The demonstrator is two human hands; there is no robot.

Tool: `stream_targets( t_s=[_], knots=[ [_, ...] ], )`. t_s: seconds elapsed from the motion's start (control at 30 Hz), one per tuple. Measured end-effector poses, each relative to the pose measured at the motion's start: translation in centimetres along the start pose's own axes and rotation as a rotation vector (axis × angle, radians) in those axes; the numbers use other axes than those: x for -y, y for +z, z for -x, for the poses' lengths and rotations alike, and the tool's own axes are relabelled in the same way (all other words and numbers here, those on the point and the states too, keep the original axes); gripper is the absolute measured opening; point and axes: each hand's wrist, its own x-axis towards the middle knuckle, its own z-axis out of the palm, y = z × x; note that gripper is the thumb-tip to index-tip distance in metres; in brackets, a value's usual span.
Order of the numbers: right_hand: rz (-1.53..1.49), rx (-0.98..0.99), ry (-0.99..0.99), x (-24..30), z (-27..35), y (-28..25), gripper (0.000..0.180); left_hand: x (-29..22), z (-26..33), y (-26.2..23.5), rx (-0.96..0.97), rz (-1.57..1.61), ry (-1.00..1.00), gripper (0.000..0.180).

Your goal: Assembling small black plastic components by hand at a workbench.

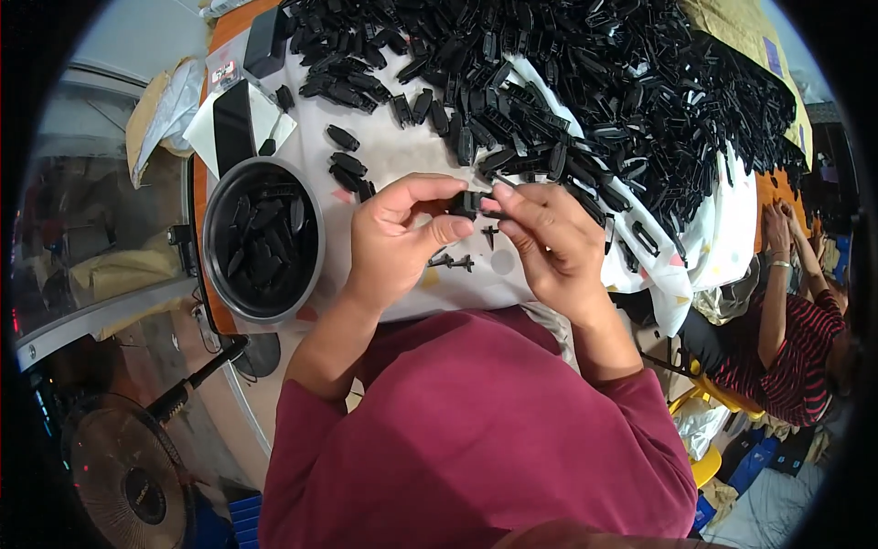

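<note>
My left hand and my right hand meet over a white cloth and together pinch one small black plastic part between thumbs and fingertips. A few tiny black pieces lie on the cloth just below the hands. A huge heap of similar black plastic parts covers the cloth beyond my hands. To my left stands a round black bowl with several of the black parts inside.
A black rectangular object lies on white paper above the bowl. An electric fan stands on the floor at lower left. Another person in a striped top sits at the right, hands raised to the table edge.
</note>
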Motion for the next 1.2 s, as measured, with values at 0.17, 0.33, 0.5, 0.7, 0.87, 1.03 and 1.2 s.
stream_targets(
  t_s=[0.17,0.33,0.5,0.7,0.87,1.03,1.2],
  knots=[
    [0.126,0.099,-0.112,-0.2,0.8,0.1,0.036,-0.5,-0.2,-0.6,0.138,-0.624,0.287,0.032],
    [0.192,-0.116,-0.114,-0.2,2.2,2.9,0.038,1.9,1.1,1.6,-0.114,0.397,-0.192,0.031],
    [-0.058,-0.169,0.215,0.0,3.3,3.9,0.038,2.0,1.3,1.5,-0.167,0.29,-0.346,0.032],
    [-0.551,0.008,0.737,-1.2,4.9,3.8,0.018,3.9,1.6,0.3,-0.048,0.547,-0.421,0.025],
    [0.604,0.099,0.228,-5.0,1.8,2.7,0.019,6.3,-3.8,0.3,-0.145,-0.647,-0.088,0.015],
    [0.616,0.008,0.202,-6.2,2.0,2.1,0.017,5.6,-6.6,1.5,-0.045,-1.32,0.029,0.02],
    [-0.248,-0.3,0.718,-7.2,1.2,-0.5,0.042,4.7,-5.4,2.1,-0.024,-1.446,-0.013,0.026]
  ],
)
